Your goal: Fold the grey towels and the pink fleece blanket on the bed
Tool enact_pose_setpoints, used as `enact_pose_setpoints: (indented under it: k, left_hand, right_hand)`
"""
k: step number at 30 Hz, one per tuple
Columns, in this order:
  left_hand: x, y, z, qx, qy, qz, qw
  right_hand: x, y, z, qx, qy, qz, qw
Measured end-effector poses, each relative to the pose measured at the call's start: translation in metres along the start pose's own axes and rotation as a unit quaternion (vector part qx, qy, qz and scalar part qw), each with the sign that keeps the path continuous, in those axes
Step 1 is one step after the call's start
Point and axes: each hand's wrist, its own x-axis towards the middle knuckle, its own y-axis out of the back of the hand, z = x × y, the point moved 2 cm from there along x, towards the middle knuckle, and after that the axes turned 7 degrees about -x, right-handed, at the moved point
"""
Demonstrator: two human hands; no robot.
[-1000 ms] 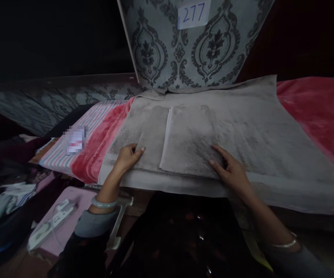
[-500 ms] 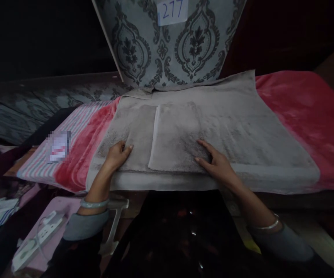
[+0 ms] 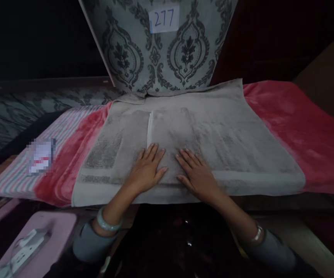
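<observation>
Both the left hand (image 3: 145,172) and the right hand (image 3: 197,175) rest flattened in the head view, palms down, fingers extended and a little parted, thumbs pointing inward, with nothing gripped, on the near part of the folded cloth (image 3: 169,127), the left one at the near end of its white edge (image 3: 149,129). That cloth lies left of centre on a larger grey cloth (image 3: 219,112), with a red blanket (image 3: 288,131) showing to the left and right, striped fabric (image 3: 13,170) at far left, and a power strip (image 3: 24,251) near left
</observation>
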Motion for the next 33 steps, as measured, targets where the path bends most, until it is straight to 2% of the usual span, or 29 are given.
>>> enact_pose_setpoints:
  k: [5, 12, 17, 24, 28, 33]
  left_hand:
    - [-0.009, -0.006, -0.006, 0.010, 0.009, 0.014, 1.000]
    - [-0.024, -0.010, -0.005, 0.032, 0.007, 0.069, 0.997]
    - [-0.034, -0.012, -0.004, 0.048, -0.002, 0.086, 0.995]
    - [-0.042, -0.006, 0.019, 0.017, -0.089, 0.145, 0.985]
    - [-0.032, 0.003, 0.025, -0.013, -0.097, 0.159, 0.982]
    - [-0.017, 0.005, 0.022, -0.010, -0.063, 0.102, 0.993]
  right_hand:
    - [-0.012, -0.005, 0.005, 0.000, -0.005, 0.024, 1.000]
    - [-0.028, 0.003, 0.008, 0.007, 0.042, 0.008, 0.999]
    - [-0.034, -0.001, 0.013, 0.000, 0.052, 0.033, 0.998]
    - [-0.028, -0.005, 0.017, -0.038, 0.121, 0.098, 0.987]
    - [-0.024, 0.013, 0.018, -0.005, 0.161, 0.099, 0.982]
    - [0.010, 0.044, 0.025, 0.069, 0.132, 0.046, 0.988]
